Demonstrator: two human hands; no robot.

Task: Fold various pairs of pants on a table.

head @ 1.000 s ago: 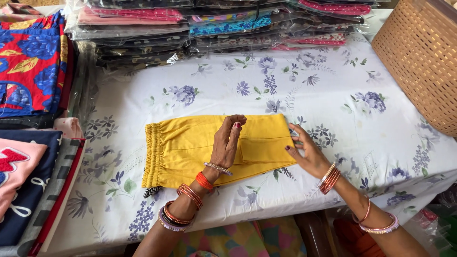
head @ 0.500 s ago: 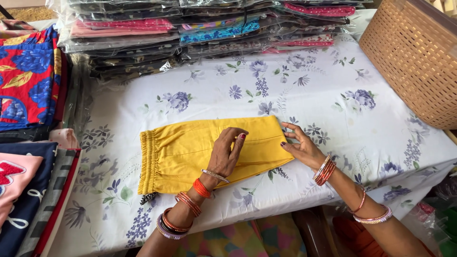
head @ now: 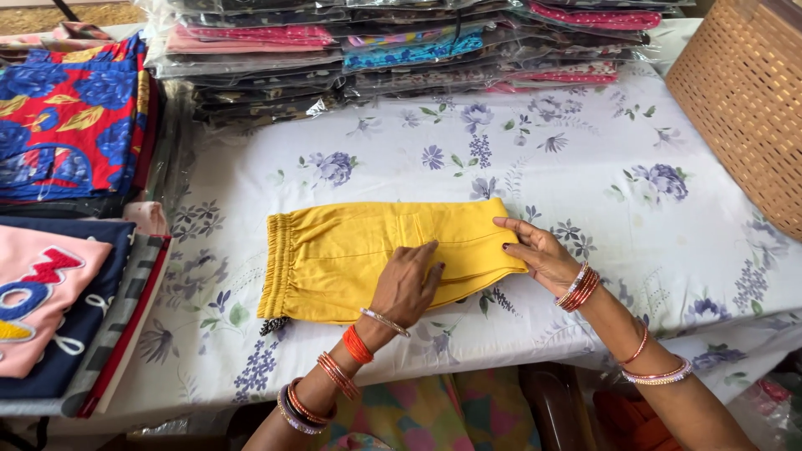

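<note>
While a second ago it stood on edge, the left hand (head: 408, 286) now presses flat, ungripping, on the folded yellow garment (head: 351, 255) near the tabletop's front edge; the right hand (head: 537, 253) rests open-fingered at the garment's end.

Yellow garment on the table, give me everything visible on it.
The yellow garment is a plain mustard, cotton-looking piece folded into a flat rectangle, with a gathered elastic waistband along its left edge and a stitched seam or pocket line near the middle. It lies flat on the floral tablecloth, near the front edge. The left hand presses palm-down on its lower middle; the right hand rests on its right end. A dark patterned scrap peeks out under its lower left corner.
</note>
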